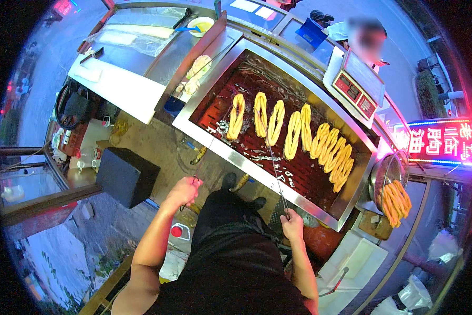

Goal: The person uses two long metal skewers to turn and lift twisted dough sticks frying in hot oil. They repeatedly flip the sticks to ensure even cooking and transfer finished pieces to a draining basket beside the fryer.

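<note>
My left hand (184,191) is closed around a thin dark metal rod, in front of the fryer; the rod's far part is hard to make out. In my right hand (292,225) is a long thin metal rod (275,169) that crosses the fryer's steel rim (251,163). Its far end is beside a looped yellow dough strip (276,123) in the dark oil (245,147). More dough loops float on both sides, such as one at the left (236,116). Several others lie close together in a row (332,153) at the right end.
Fried dough sticks (396,203) rest in a wire basket (389,169) right of the fryer. A digital scale (356,88) stands behind it, near a person (364,37). Left are a white board (121,88), a bowl (201,26) and a black box (127,177). Gas valves (199,156) sit below the rim.
</note>
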The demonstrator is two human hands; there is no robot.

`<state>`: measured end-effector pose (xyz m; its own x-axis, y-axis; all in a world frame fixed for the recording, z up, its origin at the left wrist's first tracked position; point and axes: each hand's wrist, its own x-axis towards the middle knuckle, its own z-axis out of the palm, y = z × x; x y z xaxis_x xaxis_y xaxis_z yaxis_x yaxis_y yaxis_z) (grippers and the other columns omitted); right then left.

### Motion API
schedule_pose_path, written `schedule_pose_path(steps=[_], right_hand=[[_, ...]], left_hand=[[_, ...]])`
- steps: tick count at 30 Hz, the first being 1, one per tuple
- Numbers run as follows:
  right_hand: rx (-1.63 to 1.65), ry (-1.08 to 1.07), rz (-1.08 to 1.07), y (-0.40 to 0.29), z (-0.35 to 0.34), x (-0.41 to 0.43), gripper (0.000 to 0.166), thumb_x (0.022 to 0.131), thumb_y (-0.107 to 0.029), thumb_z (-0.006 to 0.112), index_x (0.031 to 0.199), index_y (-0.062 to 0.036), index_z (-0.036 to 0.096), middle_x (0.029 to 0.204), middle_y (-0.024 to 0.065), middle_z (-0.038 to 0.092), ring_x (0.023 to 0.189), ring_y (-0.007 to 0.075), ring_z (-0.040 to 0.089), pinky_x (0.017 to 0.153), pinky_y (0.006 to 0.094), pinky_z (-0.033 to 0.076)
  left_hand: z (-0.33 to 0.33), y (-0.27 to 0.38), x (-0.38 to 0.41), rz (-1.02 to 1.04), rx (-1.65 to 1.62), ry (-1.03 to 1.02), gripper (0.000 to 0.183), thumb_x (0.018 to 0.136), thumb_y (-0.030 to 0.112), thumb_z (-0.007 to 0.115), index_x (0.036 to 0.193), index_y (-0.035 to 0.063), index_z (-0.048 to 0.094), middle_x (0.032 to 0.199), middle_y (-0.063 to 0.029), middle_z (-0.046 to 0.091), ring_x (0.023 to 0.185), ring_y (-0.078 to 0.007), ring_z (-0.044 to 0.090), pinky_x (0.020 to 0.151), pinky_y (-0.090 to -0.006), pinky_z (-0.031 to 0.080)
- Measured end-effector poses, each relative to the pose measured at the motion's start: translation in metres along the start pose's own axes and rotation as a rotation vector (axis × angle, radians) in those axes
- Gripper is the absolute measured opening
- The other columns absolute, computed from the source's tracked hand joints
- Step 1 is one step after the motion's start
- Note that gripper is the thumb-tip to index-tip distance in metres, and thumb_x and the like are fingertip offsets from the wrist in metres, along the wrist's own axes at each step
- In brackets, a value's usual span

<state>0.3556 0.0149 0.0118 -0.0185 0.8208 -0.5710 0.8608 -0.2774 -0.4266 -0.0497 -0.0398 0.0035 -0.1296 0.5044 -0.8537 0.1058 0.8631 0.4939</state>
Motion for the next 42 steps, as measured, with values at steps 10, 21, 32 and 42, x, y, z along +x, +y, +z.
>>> schedule_pose_path(steps=[10,21,32,42], right_hand=[[0.023,-0.014,0.039,0.007,0.006,-0.018,0.040,0.079,-0.018,0.068,0.114,-0.0007,0.063,0.089,0.0193,0.068,0.081,0.0301,0.066,0.075,0.0365,0.051],[0.072,0.008,0.016,-0.004,0.021,-0.009,0.031,0.080,-0.022,0.064,0.107,-0.0067,0.063,0.086,0.0170,0.067,0.083,0.0367,0.064,0.075,0.0443,0.051],[0.445,0.416,0.474,0.148,-0.004,-0.095,0.032,0.080,-0.020,0.067,0.107,-0.0023,0.066,0.083,0.0139,0.068,0.072,0.0225,0.063,0.069,0.0333,0.050],[0.408,0.492,0.484,0.221,-0.022,-0.109,0.033,0.077,-0.023,0.072,0.104,-0.0049,0.066,0.081,0.0162,0.068,0.076,0.0330,0.066,0.073,0.0393,0.052]], left_hand=[[-0.029,0.019,-0.012,-0.034,-0.510,-0.405,0.033,0.099,0.027,0.045,0.118,0.0031,0.057,0.070,-0.0039,0.058,0.048,-0.0138,0.052,0.041,-0.0298,0.043],[-0.010,0.052,0.030,0.053,0.062,-0.058,0.028,0.101,0.023,0.041,0.115,0.0050,0.056,0.063,-0.0034,0.053,0.044,-0.0132,0.048,0.039,-0.0298,0.042],[0.183,0.126,0.021,0.177,0.372,-0.485,0.031,0.101,0.024,0.042,0.118,0.0013,0.056,0.061,-0.0009,0.050,0.043,-0.0104,0.045,0.038,-0.0270,0.038],[0.322,0.158,0.079,0.278,0.591,-0.579,0.027,0.097,0.030,0.049,0.091,0.0035,0.054,0.057,-0.0031,0.047,0.038,-0.0143,0.042,0.035,-0.0296,0.034]])
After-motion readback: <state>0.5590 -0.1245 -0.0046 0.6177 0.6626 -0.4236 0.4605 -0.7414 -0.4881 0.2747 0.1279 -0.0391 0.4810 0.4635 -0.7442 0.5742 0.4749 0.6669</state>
